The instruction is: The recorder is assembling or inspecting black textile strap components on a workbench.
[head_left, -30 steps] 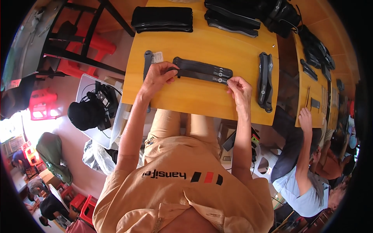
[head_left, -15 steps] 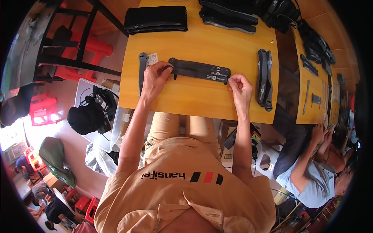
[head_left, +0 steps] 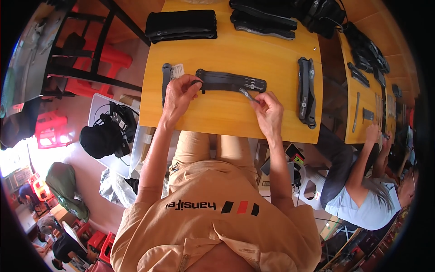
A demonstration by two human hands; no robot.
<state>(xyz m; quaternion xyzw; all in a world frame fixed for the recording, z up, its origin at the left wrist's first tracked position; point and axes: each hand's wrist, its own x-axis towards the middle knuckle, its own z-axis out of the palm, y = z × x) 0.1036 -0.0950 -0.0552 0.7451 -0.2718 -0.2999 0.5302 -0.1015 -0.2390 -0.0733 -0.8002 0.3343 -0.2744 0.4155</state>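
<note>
Several flat dark grey straps (head_left: 226, 79) lie stacked crosswise on the yellow wooden table (head_left: 217, 115). My left hand (head_left: 180, 94) is closed in a pinch at the left end of the near strap. Between the thumb and fingers of my right hand (head_left: 270, 112) is the right end of that same near strap (head_left: 245, 93), lifted and bent toward me. The straps beneath stay flat, light printing showing at their right end. Beside my left hand another dark strap (head_left: 166, 72) lies lengthwise, with a white paper label (head_left: 177, 70) next to it.
A folded strap bundle (head_left: 306, 93) lies at the table's right. Black folded stacks (head_left: 181, 25) and more dark bundles (head_left: 263, 22) sit along the far side. On the left stands a white bin (head_left: 130, 156) with black items. A co-worker (head_left: 362, 195) sits at the neighbouring table on the right.
My right hand has moved left and slightly nearer me, bringing the near strap's right end with it, so the strap bends. My left hand stays at the left end.
</note>
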